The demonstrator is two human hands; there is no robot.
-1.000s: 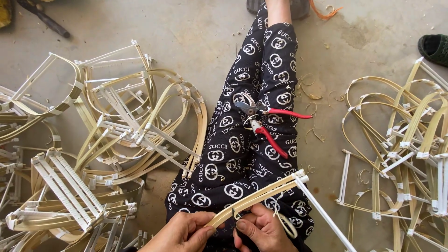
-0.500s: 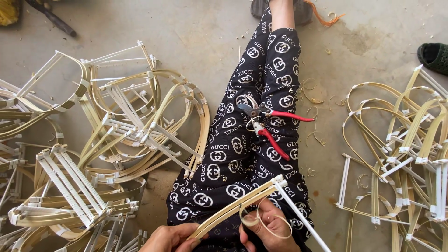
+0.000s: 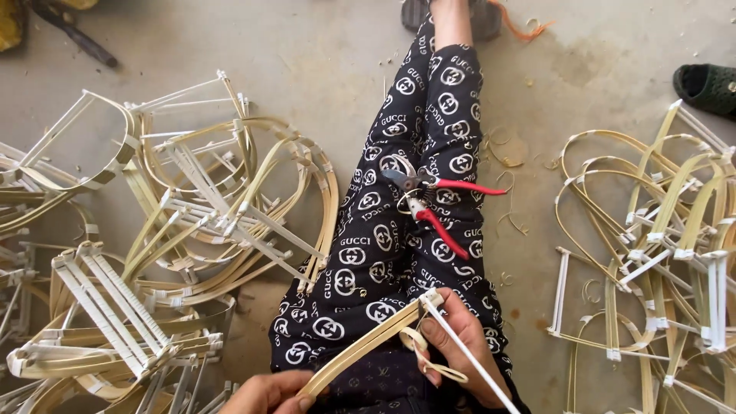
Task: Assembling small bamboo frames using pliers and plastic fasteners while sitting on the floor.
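Left hand (image 3: 264, 392) cut off at bottom edge, pinching near end of bamboo frame (image 3: 368, 346). Right hand (image 3: 460, 356) closed on frame's far end and a white rod (image 3: 468, 354), loose strip looped beneath. Frame lies across lap; since 0.5 s ago it sits a little lower. Red-handled cutters (image 3: 429, 201) rest on leg. Frame piles at both sides, bare floor (image 3: 307, 54) beyond.

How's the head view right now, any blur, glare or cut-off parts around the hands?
Head view: even daylight, soft shadows, no glare. The right hand and red-handled pliers on the lap are sharp. The left hand is cut off by the bottom edge. The bamboo strips read clearly; frame piles bend slightly toward the edges.
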